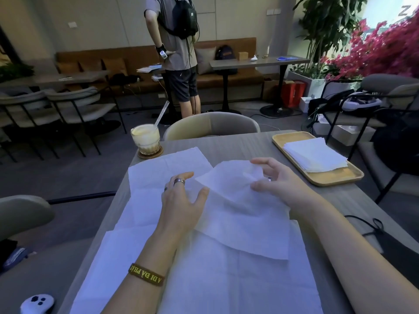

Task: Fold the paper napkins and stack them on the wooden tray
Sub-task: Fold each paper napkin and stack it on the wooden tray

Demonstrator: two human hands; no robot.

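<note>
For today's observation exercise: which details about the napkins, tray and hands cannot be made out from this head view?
- Count of folded napkins on the wooden tray: layers too thin to tell.
- How many unfolded napkins overlap: white on white, partly under the left hand.
- Right hand grip: fingertips hidden behind the lifted napkin.

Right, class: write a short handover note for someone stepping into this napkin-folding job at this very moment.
Left hand: open, flat on the unfolded napkins spread over the table.
Right hand: pinching the far corner of the top napkin, lifted mid-fold.
Wooden tray: far right of the table, holding a stack of folded napkins.
Left: finish this fold, stack it, then fold the remaining sheets.
</note>
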